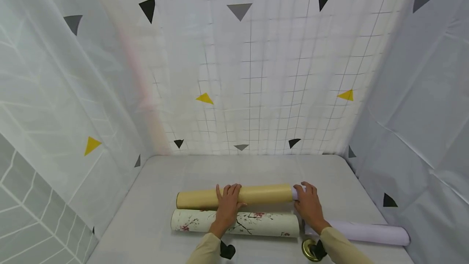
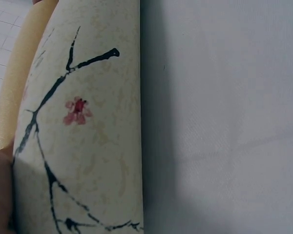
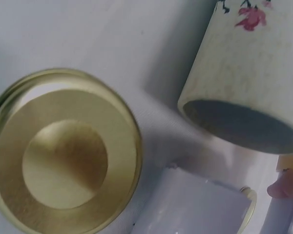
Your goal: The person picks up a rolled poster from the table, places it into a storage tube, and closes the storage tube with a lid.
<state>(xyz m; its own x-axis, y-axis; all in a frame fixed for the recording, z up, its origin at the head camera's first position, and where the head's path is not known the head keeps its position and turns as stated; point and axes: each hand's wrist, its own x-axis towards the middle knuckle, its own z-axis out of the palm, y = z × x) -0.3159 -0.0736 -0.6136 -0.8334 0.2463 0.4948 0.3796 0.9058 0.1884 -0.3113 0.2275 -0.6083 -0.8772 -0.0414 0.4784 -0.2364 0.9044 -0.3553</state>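
A yellow tube [image 1: 267,194] lies crosswise on the table. My left hand [image 1: 228,207] grips it near its middle, fingers over the top and thumb on the near side. Out of the tube's right end sticks a pale lavender inner tube [image 1: 294,193], which my right hand [image 1: 310,205] holds between thumb and fingers. Just in front lies a cream tube with painted blossoms and branches [image 1: 267,224], partly under my left wrist. Its open, hollow right end shows in the right wrist view.
A longer pale lavender tube [image 1: 373,232] lies at the right, partly behind my right forearm. Beside the blossom tube's right end is a round gold lid [image 3: 66,163]. White sheeting [image 1: 421,113] hangs around the table [image 1: 154,215] at the back and sides.
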